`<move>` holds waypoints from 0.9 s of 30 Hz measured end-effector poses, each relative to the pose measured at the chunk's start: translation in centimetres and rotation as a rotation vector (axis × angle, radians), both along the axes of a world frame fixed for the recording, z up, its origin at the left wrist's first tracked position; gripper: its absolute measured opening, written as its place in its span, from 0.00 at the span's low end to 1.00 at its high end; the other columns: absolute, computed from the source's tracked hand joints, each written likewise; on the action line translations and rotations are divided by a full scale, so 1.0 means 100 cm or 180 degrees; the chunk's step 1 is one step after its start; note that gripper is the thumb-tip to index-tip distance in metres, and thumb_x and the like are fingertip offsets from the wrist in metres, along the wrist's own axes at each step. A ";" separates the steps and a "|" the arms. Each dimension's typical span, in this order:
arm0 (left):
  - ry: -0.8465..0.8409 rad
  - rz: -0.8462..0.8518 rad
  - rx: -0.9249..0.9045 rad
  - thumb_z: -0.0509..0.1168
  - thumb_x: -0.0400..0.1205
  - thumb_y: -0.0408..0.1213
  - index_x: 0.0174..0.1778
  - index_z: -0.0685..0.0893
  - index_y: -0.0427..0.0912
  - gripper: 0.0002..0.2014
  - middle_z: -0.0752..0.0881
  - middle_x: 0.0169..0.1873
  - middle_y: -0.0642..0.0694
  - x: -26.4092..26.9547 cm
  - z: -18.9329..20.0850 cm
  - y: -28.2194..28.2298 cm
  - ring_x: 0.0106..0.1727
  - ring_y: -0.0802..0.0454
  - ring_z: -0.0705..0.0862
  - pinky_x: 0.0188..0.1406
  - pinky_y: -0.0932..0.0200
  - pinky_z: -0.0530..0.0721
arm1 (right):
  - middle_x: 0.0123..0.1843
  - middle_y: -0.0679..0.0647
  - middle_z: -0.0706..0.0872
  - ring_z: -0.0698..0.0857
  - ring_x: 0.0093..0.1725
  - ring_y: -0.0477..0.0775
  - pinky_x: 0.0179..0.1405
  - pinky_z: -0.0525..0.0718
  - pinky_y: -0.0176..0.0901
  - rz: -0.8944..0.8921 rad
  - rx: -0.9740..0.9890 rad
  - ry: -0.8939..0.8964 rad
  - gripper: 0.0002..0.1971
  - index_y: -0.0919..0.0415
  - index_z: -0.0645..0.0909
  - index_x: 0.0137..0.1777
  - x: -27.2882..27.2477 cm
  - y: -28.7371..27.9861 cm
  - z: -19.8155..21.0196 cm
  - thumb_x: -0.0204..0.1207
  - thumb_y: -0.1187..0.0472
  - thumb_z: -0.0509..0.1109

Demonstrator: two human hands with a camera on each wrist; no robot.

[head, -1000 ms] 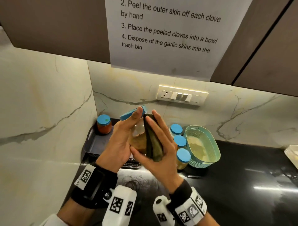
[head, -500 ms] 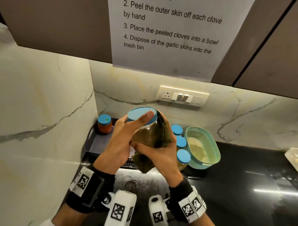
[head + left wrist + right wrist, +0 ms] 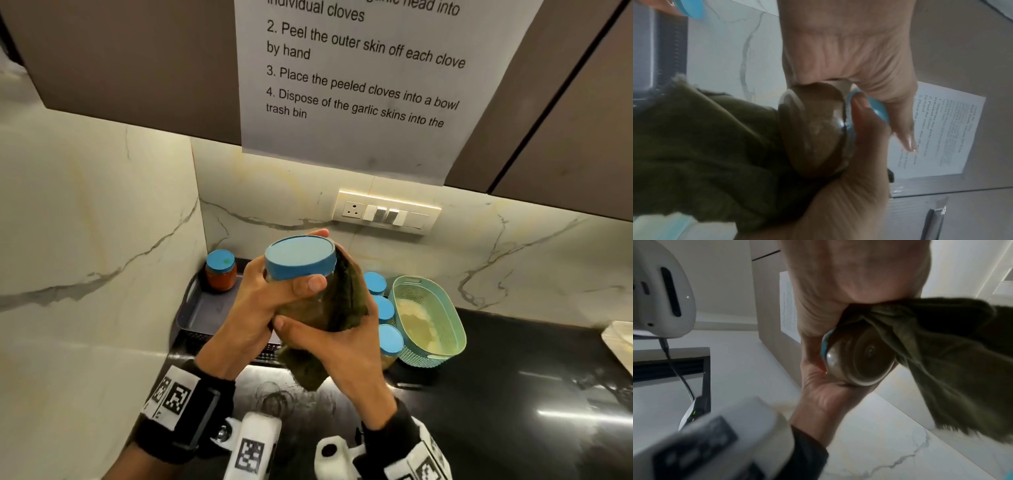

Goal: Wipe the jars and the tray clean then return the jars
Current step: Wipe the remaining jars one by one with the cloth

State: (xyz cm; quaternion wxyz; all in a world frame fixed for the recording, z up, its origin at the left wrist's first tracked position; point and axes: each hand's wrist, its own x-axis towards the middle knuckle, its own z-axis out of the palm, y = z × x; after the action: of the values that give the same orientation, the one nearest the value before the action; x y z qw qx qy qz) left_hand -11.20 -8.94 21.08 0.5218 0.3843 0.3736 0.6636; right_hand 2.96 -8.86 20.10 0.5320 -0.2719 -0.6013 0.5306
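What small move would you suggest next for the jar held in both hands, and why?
Probably turn the jar a little in the left hand, so the green cloth held by the right hand reaches glass it does not cover now; the cloth wraps only one side.

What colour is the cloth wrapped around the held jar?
Dark olive green cloth; it shows best in the head view.
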 end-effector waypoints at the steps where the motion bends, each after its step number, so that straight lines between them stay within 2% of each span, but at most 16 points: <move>1: -0.0038 0.0038 0.0025 0.89 0.47 0.64 0.68 0.84 0.42 0.54 0.92 0.55 0.45 0.002 0.001 -0.001 0.60 0.45 0.90 0.52 0.49 0.93 | 0.73 0.48 0.87 0.85 0.75 0.51 0.68 0.88 0.43 -0.0126 0.0205 -0.0013 0.45 0.60 0.73 0.82 -0.002 -0.001 -0.003 0.65 0.79 0.86; 4: -0.0319 0.0013 0.0059 0.89 0.51 0.61 0.68 0.84 0.39 0.52 0.92 0.53 0.44 0.007 0.004 -0.004 0.57 0.45 0.91 0.50 0.51 0.92 | 0.84 0.58 0.77 0.76 0.84 0.61 0.78 0.82 0.63 -0.0596 0.1048 -0.0362 0.47 0.60 0.69 0.86 -0.006 -0.002 -0.010 0.68 0.69 0.87; 7: -0.0760 -0.0158 -0.0055 0.90 0.56 0.56 0.68 0.87 0.38 0.46 0.91 0.59 0.38 0.009 0.001 -0.004 0.62 0.41 0.90 0.59 0.47 0.91 | 0.84 0.63 0.76 0.72 0.86 0.66 0.82 0.76 0.66 -0.0948 0.1858 -0.0742 0.44 0.63 0.71 0.84 -0.006 0.002 -0.013 0.68 0.66 0.87; 9: -0.0714 -0.0024 -0.0179 0.91 0.52 0.58 0.68 0.87 0.37 0.50 0.91 0.59 0.38 0.008 0.000 -0.001 0.62 0.39 0.90 0.61 0.45 0.90 | 0.83 0.61 0.79 0.76 0.84 0.65 0.80 0.79 0.66 -0.0647 0.1733 -0.0724 0.44 0.66 0.73 0.83 -0.001 0.012 -0.008 0.67 0.71 0.88; 12: -0.0307 0.0261 -0.0232 0.89 0.46 0.66 0.70 0.84 0.38 0.58 0.92 0.56 0.42 0.007 -0.001 0.003 0.62 0.40 0.90 0.61 0.43 0.88 | 0.73 0.44 0.88 0.87 0.74 0.48 0.68 0.89 0.49 -0.0241 0.0885 -0.0769 0.47 0.59 0.70 0.85 0.000 0.014 -0.002 0.67 0.77 0.86; 13: -0.0298 0.0255 -0.0245 0.89 0.47 0.65 0.71 0.84 0.38 0.58 0.92 0.57 0.42 0.006 -0.001 0.003 0.62 0.40 0.90 0.61 0.43 0.88 | 0.74 0.44 0.87 0.86 0.75 0.49 0.69 0.89 0.49 -0.0280 0.0820 -0.0710 0.47 0.58 0.70 0.85 -0.004 0.011 0.000 0.67 0.76 0.86; 14: -0.0407 0.0167 -0.0287 0.89 0.49 0.63 0.70 0.85 0.37 0.56 0.91 0.58 0.40 0.005 -0.001 0.003 0.62 0.40 0.90 0.62 0.43 0.87 | 0.78 0.50 0.84 0.83 0.79 0.53 0.73 0.87 0.56 -0.0371 0.0840 -0.0631 0.47 0.59 0.69 0.86 -0.007 0.009 0.000 0.68 0.74 0.86; 16: -0.0774 -0.0077 -0.0362 0.91 0.52 0.58 0.66 0.88 0.37 0.48 0.91 0.58 0.38 0.003 -0.003 0.003 0.61 0.40 0.90 0.60 0.44 0.88 | 0.84 0.59 0.78 0.74 0.86 0.61 0.80 0.79 0.66 -0.0652 0.1404 -0.0783 0.45 0.63 0.72 0.85 -0.009 0.007 -0.006 0.68 0.69 0.87; 18: -0.0908 -0.0109 -0.0426 0.91 0.51 0.57 0.63 0.89 0.37 0.46 0.92 0.56 0.39 0.002 -0.006 0.003 0.58 0.42 0.92 0.52 0.49 0.91 | 0.86 0.60 0.75 0.71 0.88 0.63 0.82 0.76 0.69 -0.0585 0.1673 -0.0886 0.44 0.63 0.72 0.84 -0.006 0.015 -0.013 0.68 0.67 0.87; 20: -0.0737 0.0085 -0.0537 0.91 0.47 0.61 0.65 0.87 0.37 0.52 0.93 0.54 0.39 0.005 -0.007 0.005 0.56 0.41 0.93 0.49 0.48 0.92 | 0.84 0.59 0.77 0.76 0.85 0.62 0.79 0.79 0.70 -0.0279 0.1258 -0.0762 0.47 0.60 0.70 0.86 -0.003 0.021 -0.015 0.68 0.70 0.87; 22: -0.0572 0.0272 -0.0554 0.90 0.44 0.64 0.67 0.86 0.37 0.57 0.93 0.55 0.38 0.005 -0.005 0.006 0.57 0.39 0.92 0.51 0.45 0.91 | 0.83 0.57 0.79 0.79 0.82 0.59 0.77 0.82 0.70 -0.0192 0.0750 -0.0643 0.49 0.58 0.67 0.88 -0.007 0.015 -0.011 0.68 0.72 0.87; 24: -0.0707 0.0162 -0.0536 0.91 0.49 0.59 0.66 0.87 0.36 0.51 0.93 0.54 0.38 0.005 0.000 0.003 0.55 0.39 0.93 0.50 0.46 0.91 | 0.86 0.56 0.76 0.75 0.85 0.58 0.80 0.80 0.66 -0.0449 0.0845 -0.0743 0.50 0.60 0.67 0.88 -0.010 0.008 -0.013 0.67 0.70 0.88; 26: -0.0841 0.0026 -0.0565 0.89 0.59 0.53 0.65 0.88 0.35 0.41 0.93 0.54 0.36 0.004 0.003 -0.001 0.54 0.40 0.94 0.47 0.47 0.92 | 0.89 0.56 0.71 0.70 0.88 0.59 0.83 0.77 0.63 -0.0637 0.1424 -0.0958 0.48 0.64 0.70 0.86 -0.010 0.006 -0.019 0.67 0.66 0.89; 27: -0.0807 0.0056 -0.0616 0.87 0.62 0.52 0.65 0.88 0.34 0.39 0.92 0.55 0.34 0.005 0.004 -0.003 0.55 0.39 0.94 0.49 0.46 0.93 | 0.89 0.57 0.70 0.70 0.88 0.60 0.82 0.77 0.64 -0.0622 0.1517 -0.0995 0.47 0.64 0.70 0.85 -0.010 0.007 -0.022 0.67 0.64 0.89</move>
State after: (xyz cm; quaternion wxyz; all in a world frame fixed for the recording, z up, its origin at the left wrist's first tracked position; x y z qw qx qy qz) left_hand -10.73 -9.23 21.52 0.5935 0.2421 0.3703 0.6724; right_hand 1.96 -8.12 17.93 0.5303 -0.2743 -0.7545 0.2725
